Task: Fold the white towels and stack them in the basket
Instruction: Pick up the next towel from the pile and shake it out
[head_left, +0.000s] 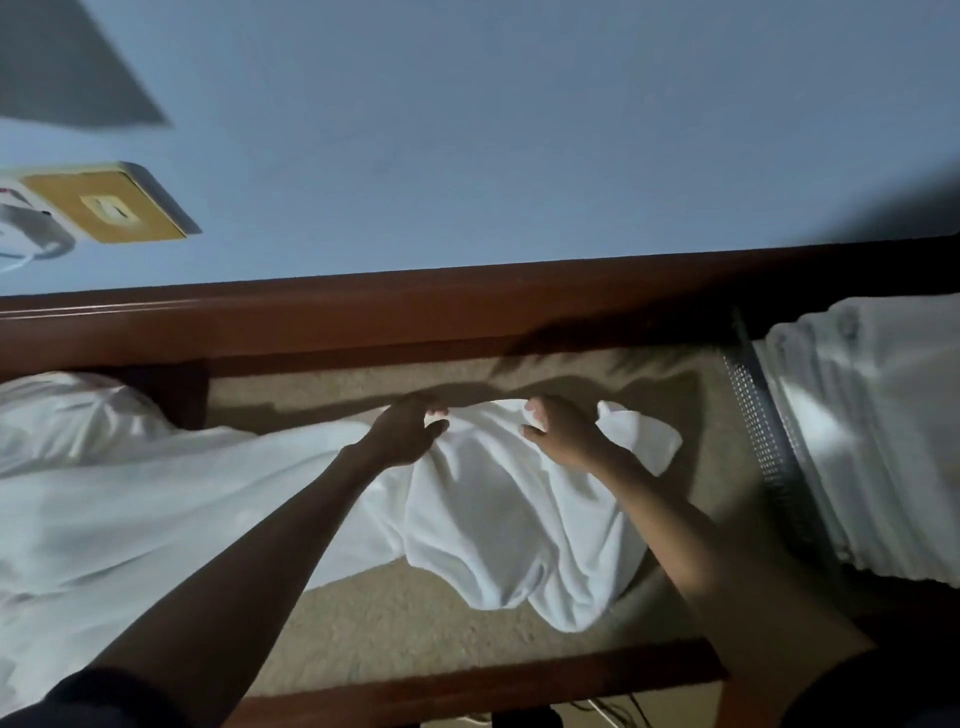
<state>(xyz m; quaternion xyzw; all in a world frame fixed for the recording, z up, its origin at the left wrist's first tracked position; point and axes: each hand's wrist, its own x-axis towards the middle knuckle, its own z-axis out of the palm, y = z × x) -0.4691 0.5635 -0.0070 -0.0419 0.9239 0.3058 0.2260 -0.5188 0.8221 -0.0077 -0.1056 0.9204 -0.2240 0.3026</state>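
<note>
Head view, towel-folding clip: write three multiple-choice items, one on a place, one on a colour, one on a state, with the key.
1. Where is the basket? A. far left B. far right C. in the middle, between the arms
2. What colour is the wall? A. blue B. green C. red
3. What are the left hand and right hand doing? A. both hang idle B. both pinch the white towel C. one lifts a cup

Key: 1 B, its mesh side stands beyond the right hand; 2 A, plain blue above the wooden rail; 3 B, fingers and thumbs close on the towel's far edge.
</note>
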